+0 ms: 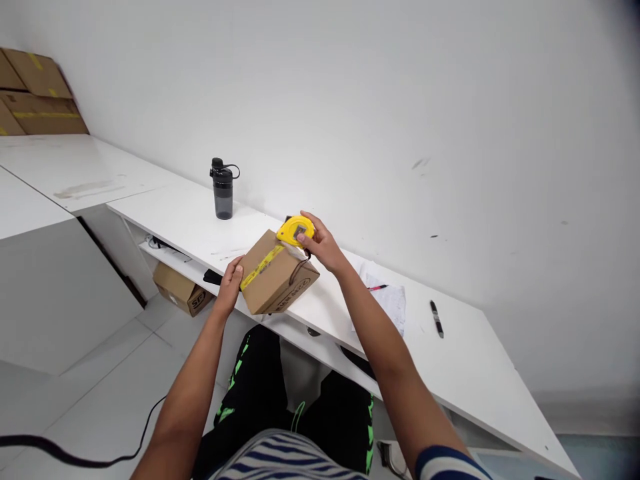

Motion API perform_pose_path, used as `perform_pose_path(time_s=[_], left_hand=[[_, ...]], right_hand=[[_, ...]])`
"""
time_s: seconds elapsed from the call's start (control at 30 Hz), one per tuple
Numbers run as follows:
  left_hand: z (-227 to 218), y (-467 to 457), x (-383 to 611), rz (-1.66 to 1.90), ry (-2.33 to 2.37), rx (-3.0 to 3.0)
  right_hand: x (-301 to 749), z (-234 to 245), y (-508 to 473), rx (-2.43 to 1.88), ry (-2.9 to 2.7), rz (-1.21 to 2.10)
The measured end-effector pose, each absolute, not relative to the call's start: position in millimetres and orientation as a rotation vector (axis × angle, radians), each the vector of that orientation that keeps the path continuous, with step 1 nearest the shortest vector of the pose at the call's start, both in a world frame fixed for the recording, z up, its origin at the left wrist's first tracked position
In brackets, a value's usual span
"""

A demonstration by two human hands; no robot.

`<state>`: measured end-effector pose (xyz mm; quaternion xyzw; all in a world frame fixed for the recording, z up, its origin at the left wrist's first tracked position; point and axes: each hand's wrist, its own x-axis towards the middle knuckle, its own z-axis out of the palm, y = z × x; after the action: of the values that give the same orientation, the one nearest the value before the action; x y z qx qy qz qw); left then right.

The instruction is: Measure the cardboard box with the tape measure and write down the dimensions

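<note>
A brown cardboard box (278,283) with a strip of yellow tape sits tilted over the front edge of the white desk. My left hand (231,285) grips its left side, thumb on the near face. In my right hand (324,243) is a yellow tape measure (296,231), held against the box's far upper edge with the thumb on its front. A dark wrist strap hangs from the tape measure over the box's right face. Whether any blade is pulled out is hidden from me.
A dark water bottle (223,190) stands at the back of the desk (465,360). Right of the box lie paper sheets (393,303), a red pen (377,287) and a black marker (437,319). Another carton (180,288) is below at left; stacked boxes (43,93) stand far left.
</note>
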<state>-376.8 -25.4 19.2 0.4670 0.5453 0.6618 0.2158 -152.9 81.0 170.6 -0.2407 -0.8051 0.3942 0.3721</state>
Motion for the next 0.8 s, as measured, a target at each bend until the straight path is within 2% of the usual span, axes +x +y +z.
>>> perform_pose_path(time_s=[0.13, 0.23, 0.3, 0.37, 0.47, 0.63, 0.8], left_hand=[[-4, -24, -366, 1.719, 1.92, 1.412], [3, -20, -349, 1.79, 2.103, 1.211], [19, -24, -338, 1.878, 2.024, 1.116], [38, -33, -329, 1.923, 1.752, 1.122], [61, -48, -316, 1.836, 1.44, 1.158], [79, -48, -302, 1.68, 1.288, 1.199], [82, -39, -298, 1.753, 1.355, 1.208]], right_hand=[[-164, 156, 66, -0.643, -2.194, 1.002], [-167, 151, 60, -0.68, -2.28, 0.907], [-166, 152, 58, -0.691, -2.298, 0.85], [-165, 155, 56, -0.668, -2.329, 0.82], [-164, 163, 53, -0.571, -2.41, 0.791], [-166, 174, 58, -0.501, -2.574, 0.745], [-154, 184, 66, -0.542, -2.625, 0.713]])
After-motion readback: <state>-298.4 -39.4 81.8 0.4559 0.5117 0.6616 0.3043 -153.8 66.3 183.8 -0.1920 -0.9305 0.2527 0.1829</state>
